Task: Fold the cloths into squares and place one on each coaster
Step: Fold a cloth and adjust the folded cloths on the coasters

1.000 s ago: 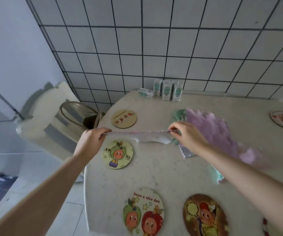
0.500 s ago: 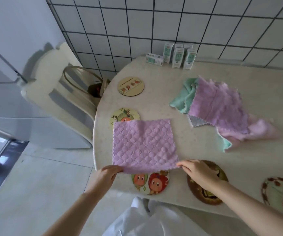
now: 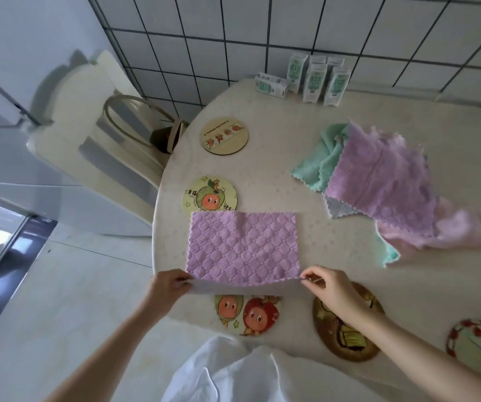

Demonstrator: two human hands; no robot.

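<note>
1. Grip: the left hand (image 3: 167, 288) pinches the near-left corner of the purple cloth (image 3: 242, 245). The right hand (image 3: 329, 288) pinches the near-right corner between thumb and fingertips. Neither hand holds anything else.
2. Position: the cloth lies flat on the table (image 3: 291, 175) beyond both hands. The held edge is raised and shows a pale underside. The far-left corner overlaps the green-fruit coaster (image 3: 209, 195), and the two-fruit coaster (image 3: 248, 314) lies just under the held edge.
3. Step, as judged: first fold, away from the grip. Keep the corners level and the edge taut between the hands, land each corner on its far corner, then press the crease.
4. Orientation: quilted face up. The long axis appears to run hand to hand, though foreshortening may exaggerate this.
</note>
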